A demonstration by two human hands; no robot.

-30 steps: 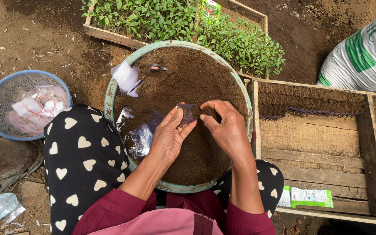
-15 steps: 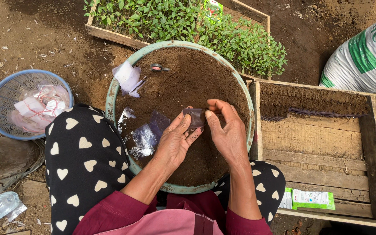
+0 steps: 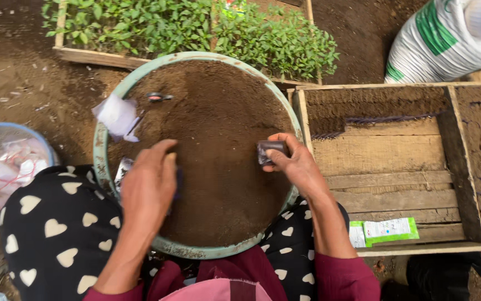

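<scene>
Over the soil-filled basin [image 3: 102, 146], the right hand [image 3: 296, 164] pinched a small dark bag [image 3: 271, 149] near the basin's right rim, its long axis running left to right. The left hand [image 3: 148, 184] lay palm down on the soil at the basin's left, fingers loosely curled; whether it gripped anything could not be told. A white packet [image 3: 116, 115] lay at the basin's upper left; a green-and-white packet [image 3: 385, 229] lay right of the basin on a wooden tray [image 3: 396, 167].
</scene>
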